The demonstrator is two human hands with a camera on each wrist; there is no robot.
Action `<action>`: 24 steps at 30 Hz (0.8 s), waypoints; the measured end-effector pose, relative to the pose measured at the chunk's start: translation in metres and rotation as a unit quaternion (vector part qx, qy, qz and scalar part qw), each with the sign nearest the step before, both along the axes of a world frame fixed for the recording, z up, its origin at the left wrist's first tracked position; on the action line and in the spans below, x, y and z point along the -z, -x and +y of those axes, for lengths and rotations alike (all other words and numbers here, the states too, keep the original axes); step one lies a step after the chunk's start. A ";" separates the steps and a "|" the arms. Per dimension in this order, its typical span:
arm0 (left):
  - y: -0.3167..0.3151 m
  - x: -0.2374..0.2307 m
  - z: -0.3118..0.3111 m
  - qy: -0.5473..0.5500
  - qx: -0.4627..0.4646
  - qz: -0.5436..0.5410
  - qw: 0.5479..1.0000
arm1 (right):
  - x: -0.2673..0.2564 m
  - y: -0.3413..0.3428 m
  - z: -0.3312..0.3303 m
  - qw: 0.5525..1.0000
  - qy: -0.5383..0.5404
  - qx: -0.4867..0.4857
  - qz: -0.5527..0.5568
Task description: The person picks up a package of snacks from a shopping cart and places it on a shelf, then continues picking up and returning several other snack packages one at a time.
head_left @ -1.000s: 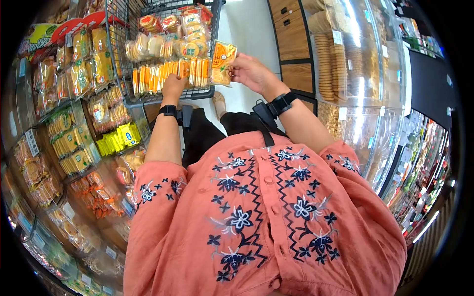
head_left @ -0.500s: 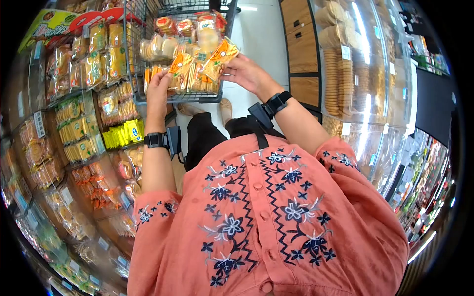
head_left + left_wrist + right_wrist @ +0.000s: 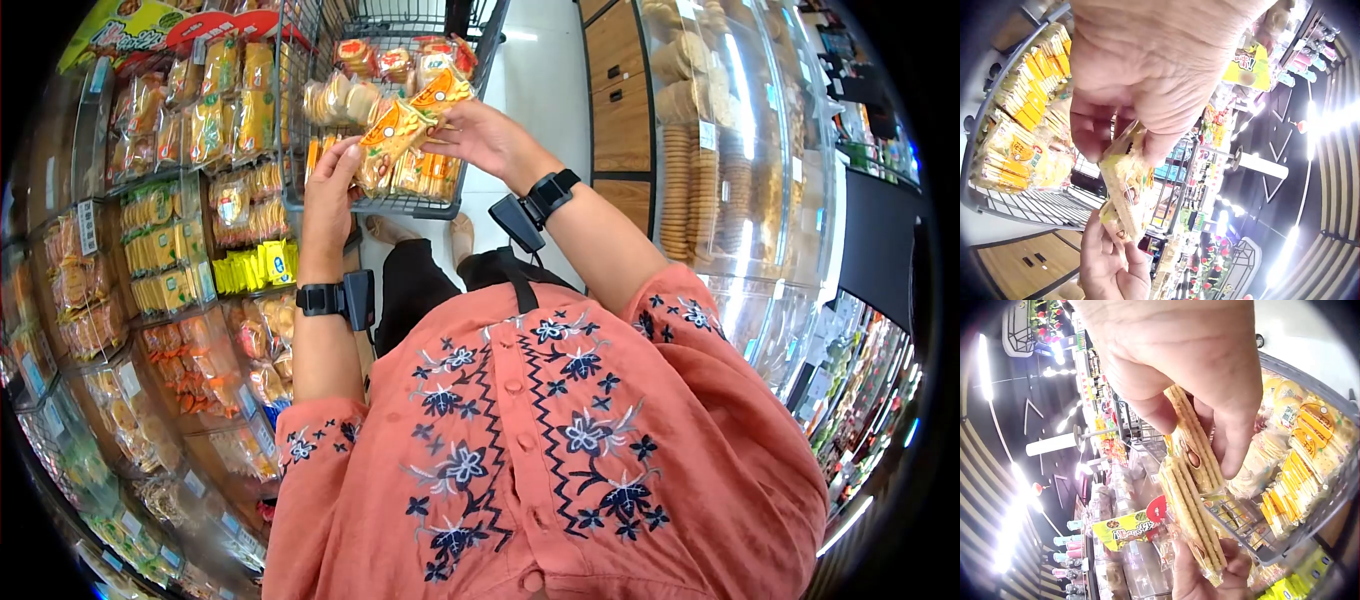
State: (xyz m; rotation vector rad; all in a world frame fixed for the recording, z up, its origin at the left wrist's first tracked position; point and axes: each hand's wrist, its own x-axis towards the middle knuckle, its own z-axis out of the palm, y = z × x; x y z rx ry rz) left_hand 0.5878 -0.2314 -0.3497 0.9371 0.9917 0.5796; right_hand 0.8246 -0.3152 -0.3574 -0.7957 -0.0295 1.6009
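Note:
My left hand (image 3: 330,190) pinches a clear-wrapped packet of layered crackers (image 3: 390,140) with an orange print, above the near end of the shopping cart (image 3: 415,208). A matching cracker packet (image 3: 442,92) is pinched in my right hand (image 3: 490,140). The two packets overlap in the head view. Seen from the right wrist, their layered edges lie side by side, the right hand's packet (image 3: 1192,440) above the left hand's packet (image 3: 1188,509). Beneath them in the cart stand several more orange-and-white cracker packets (image 3: 1288,490).
Round wrapped biscuits (image 3: 340,100) and red-labelled packs (image 3: 395,64) lie further back in the cart. Shelves of bagged snacks (image 3: 155,250) line the left side. Clear bulk bins (image 3: 735,180) and wooden drawers (image 3: 618,115) flank the right of the aisle.
My left hand has lifted a cracker packet from the row in the cart. My right hand, which held its packet at the cart's right edge, has moved in over the cart beside it.

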 end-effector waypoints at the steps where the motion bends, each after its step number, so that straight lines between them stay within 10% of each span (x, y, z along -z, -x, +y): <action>1: -0.001 -0.002 -0.002 0.006 0.003 0.003 1.000 | 0.001 0.000 0.002 1.000 0.003 -0.004 0.000; 24: -0.055 0.023 0.011 -0.111 0.082 0.136 0.981 | -0.009 -0.003 -0.018 0.992 0.036 0.011 -0.123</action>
